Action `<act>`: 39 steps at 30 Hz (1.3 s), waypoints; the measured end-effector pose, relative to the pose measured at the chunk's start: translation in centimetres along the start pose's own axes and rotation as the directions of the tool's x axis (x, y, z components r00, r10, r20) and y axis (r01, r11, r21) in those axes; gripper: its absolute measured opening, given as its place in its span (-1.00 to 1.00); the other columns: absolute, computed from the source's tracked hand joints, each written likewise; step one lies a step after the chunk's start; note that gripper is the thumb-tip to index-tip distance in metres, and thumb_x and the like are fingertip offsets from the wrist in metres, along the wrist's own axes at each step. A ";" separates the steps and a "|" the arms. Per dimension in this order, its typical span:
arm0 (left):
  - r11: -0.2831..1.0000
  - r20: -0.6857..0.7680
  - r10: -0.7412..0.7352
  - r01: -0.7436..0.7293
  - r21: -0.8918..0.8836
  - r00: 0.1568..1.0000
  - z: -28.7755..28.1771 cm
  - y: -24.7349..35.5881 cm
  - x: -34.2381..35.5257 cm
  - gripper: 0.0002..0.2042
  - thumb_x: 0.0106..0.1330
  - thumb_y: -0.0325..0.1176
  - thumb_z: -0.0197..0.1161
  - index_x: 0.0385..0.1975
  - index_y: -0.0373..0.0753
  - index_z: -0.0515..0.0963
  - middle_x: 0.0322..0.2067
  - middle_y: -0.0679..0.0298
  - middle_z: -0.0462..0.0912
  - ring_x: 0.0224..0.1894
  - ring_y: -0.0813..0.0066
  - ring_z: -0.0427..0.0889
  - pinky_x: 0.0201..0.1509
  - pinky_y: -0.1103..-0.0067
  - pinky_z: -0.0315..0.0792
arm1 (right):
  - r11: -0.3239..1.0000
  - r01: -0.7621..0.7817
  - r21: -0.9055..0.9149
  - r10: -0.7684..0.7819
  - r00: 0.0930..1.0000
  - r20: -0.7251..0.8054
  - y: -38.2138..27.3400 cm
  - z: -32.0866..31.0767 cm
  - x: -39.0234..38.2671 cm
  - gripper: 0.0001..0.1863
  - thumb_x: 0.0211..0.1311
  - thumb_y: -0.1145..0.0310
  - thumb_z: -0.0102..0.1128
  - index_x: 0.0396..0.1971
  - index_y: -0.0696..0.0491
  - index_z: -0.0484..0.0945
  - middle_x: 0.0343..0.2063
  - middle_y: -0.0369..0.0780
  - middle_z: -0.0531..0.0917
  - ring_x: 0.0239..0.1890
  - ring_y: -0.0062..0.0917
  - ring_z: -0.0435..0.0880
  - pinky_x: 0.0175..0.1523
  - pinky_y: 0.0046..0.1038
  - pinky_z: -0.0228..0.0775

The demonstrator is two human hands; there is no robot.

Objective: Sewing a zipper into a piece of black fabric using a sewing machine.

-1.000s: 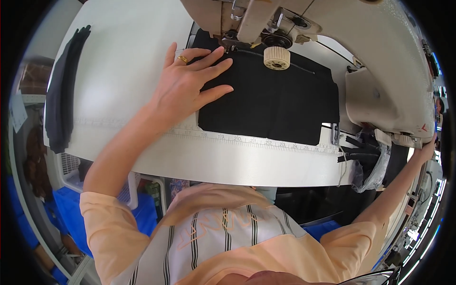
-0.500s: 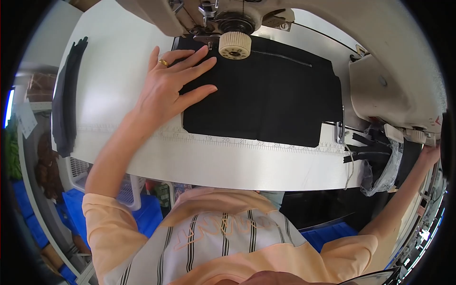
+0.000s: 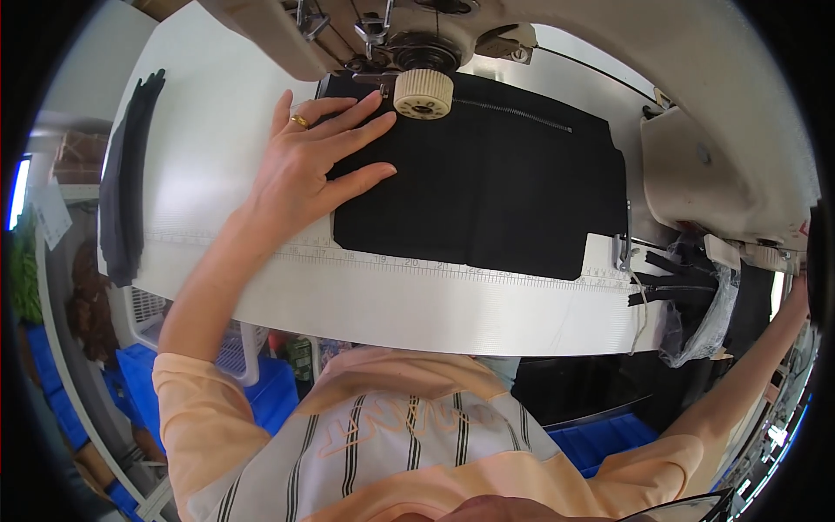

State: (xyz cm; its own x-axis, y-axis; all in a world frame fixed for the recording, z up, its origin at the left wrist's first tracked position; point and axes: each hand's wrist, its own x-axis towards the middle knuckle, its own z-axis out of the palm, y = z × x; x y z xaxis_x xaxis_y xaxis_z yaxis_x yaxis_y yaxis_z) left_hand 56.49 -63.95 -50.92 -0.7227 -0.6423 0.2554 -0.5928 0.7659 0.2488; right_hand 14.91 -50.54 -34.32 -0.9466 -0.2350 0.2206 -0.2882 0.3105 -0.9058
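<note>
The bare left hand [image 3: 309,161] lies spread, gripping nothing, on a black zippered fabric panel [image 3: 496,187] beneath a beige sewing machine [image 3: 696,74], though I can't tell whether the right hand [image 3: 798,297] grasps anything.

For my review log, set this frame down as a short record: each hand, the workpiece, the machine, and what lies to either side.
Left hand: spread open, fingers over the left end of the black fabric panel
Right hand: at the view's right rim, partly cut off; grip cannot be told
Workpiece: panel on the white table, zipper along its far side
Sewing machine: above the panel's far side; cream dial
Left side: bundle of dark strips
Right side: clear plastic bag, black zipper pieces
</note>
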 end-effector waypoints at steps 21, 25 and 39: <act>0.997 -0.089 0.071 -0.069 0.024 0.993 0.4 -0.6 -0.2 -0.58 0.15 -0.05 0.28 -0.03 -0.08 0.58 0.05 0.29 0.55 0.11 0.26 0.44 0.30 -0.03 -0.02 | 0.860 -0.112 0.497 -0.004 0.974 0.226 15.2 -14.4 27.1 -0.51 0.30 0.20 0.09 0.09 0.23 0.36 0.06 -0.11 0.49 0.08 -0.33 0.50 0.16 -0.26 0.38; 0.998 -0.086 0.059 -0.057 0.021 0.995 0.3 -0.5 -0.4 -0.58 0.15 -0.04 0.27 -0.03 -0.08 0.58 0.05 0.30 0.55 0.11 0.28 0.44 0.30 -0.02 -0.02 | 0.731 0.179 0.658 -0.189 0.980 -0.057 15.4 -7.1 16.0 -0.51 0.40 0.17 -0.13 0.15 0.22 0.30 0.14 -0.07 0.40 0.16 -0.24 0.40 0.24 -0.16 0.28; 0.998 -0.094 0.055 -0.058 -0.027 0.994 0.6 -0.6 -0.8 -0.57 0.13 -0.08 0.30 0.01 -0.05 0.56 0.10 0.30 0.51 0.14 0.28 0.42 0.32 -0.04 -0.10 | 0.588 0.791 0.170 -0.734 0.610 -0.298 8.2 -5.7 -0.5 -0.50 0.40 0.10 -0.18 -0.12 0.31 0.44 -0.19 -0.04 0.60 -0.13 -0.31 0.58 0.04 -0.34 0.36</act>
State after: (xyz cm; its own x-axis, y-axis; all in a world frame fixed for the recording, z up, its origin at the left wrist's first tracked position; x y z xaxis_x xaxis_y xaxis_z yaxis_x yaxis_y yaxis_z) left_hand 57.23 -63.89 -51.81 -0.7179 -0.5988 0.3550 -0.5399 0.8009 0.2591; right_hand 12.20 -42.59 -39.82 -0.4087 -0.0967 0.9075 -0.8936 -0.1598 -0.4195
